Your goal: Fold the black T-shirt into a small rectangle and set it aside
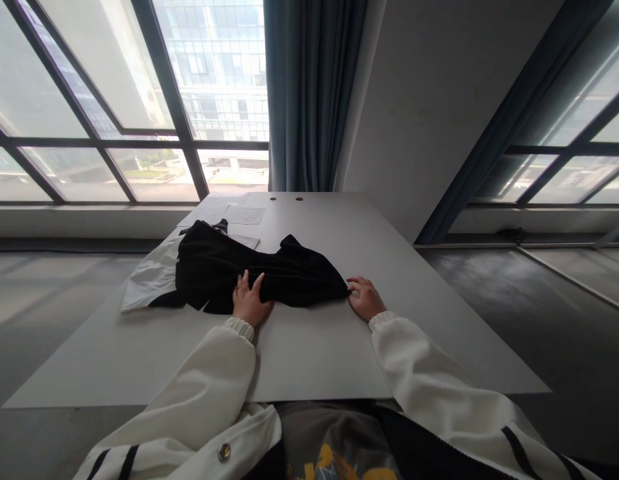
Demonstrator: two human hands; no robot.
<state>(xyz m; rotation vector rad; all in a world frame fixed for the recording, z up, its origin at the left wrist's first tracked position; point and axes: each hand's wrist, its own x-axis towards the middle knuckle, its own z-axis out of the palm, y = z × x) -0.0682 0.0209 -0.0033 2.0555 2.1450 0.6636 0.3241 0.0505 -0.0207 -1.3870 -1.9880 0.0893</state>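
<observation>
1. Black cloth (299, 273), soft & matte w/ shallow creases, lay across the tabletop, longer side to side than deep; wide at L, tapering to a pt at R, w/ a small peak on its far edge.
2. White cloth (152, 279), smooth & thin-looking w/ soft folds, lay against the black's L end; can't tell if the two were one pc.
3. Table (319, 353): flat, pale, smooth, w/ two small round holes nr the far end. Flat paper sheets (246, 215) lay beyond the cloth.
4. L hand (252, 303): fingers spread wide, resting on the black cloth's near edge, approx mid-length; not gripping.
5. R hand (366, 299): thumb & fingers drawn narrow, pinching the cloth's R tip.
6. So the black cloth's R half ran b/w the hands, slightly beyond them; the rest, w/ the white, stretched out L of the L hand.
7. Sleeves (204, 373): off-white, loose, w/ gathered elastic cuffs. Curtain (314, 93) behind: blue-grey, hanging in vert folds.
</observation>
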